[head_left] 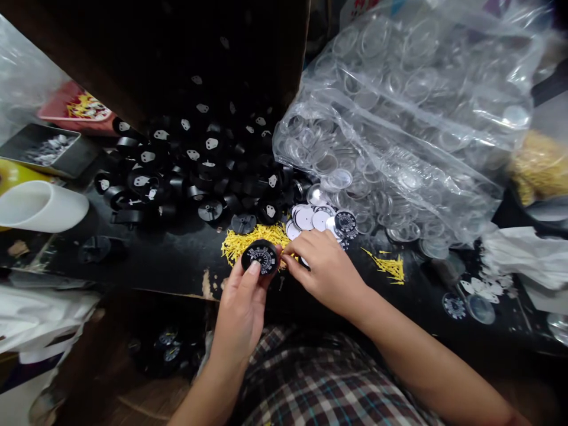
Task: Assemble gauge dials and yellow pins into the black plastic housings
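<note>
My left hand (243,305) holds a round black dial (261,258) with white numbers, its face turned up and the thumb on its lower edge. Just right of the dial is my right hand (322,263), its thumb and index finger pinched together near the dial's rim; what they hold, if anything, is too small to name. A pile of yellow pointers (248,238) lies behind the dial. White discs (305,218) and a printed black disc (345,223) rest behind my right hand.
Many black housings (210,177) are heaped at the back left. A plastic bag of clear covers (390,130) fills the back right. At the left are a white cup (44,206), a metal tray (82,155) and a red tray (100,123). Loose yellow pointers (390,267) lie right.
</note>
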`<action>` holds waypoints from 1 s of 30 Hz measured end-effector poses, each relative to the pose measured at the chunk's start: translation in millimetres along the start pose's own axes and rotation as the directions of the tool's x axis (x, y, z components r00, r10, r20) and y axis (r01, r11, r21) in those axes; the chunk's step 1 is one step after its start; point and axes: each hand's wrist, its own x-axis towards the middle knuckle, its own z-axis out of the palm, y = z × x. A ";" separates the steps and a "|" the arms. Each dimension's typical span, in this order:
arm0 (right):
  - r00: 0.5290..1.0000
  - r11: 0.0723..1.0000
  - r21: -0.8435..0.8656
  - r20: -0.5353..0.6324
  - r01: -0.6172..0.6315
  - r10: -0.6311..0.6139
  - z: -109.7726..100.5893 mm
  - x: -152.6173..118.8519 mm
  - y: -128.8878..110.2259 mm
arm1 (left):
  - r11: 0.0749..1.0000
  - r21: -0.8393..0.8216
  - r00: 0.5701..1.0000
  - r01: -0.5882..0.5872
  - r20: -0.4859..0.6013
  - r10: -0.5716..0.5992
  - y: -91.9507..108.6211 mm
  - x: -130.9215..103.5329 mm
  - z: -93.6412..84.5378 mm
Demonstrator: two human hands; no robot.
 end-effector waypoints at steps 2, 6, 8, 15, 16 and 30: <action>1.000 0.995 0.098 -0.014 0.000 0.001 -3.7 -2.1 -1.5 | 1.000 0.026 1.000 -0.017 -0.006 0.017 1.6 0.9 1.0; 0.999 0.959 0.281 -0.003 -0.039 0.041 -8.3 -3.9 -6.1 | 0.991 0.130 0.997 0.011 -0.071 -0.002 -3.2 3.9 7.0; 0.998 0.963 0.261 0.005 -0.067 0.068 -9.1 -4.3 -7.7 | 0.983 0.183 0.999 0.024 -0.046 -0.016 -8.8 3.9 8.9; 0.993 0.962 0.245 0.034 -0.120 0.115 -15.5 -6.0 -10.1 | 0.944 0.323 0.996 -0.072 0.073 0.051 -13.2 -1.4 5.1; 0.992 0.958 0.259 0.040 -0.123 0.117 -16.5 -6.4 -10.6 | 0.936 0.341 0.995 -0.084 0.079 0.061 -11.8 -2.3 5.2; 0.980 0.930 0.309 0.057 -0.200 0.192 -8.2 -15.3 -18.1 | 0.832 0.535 0.986 -0.146 0.012 0.166 -0.6 -10.2 9.2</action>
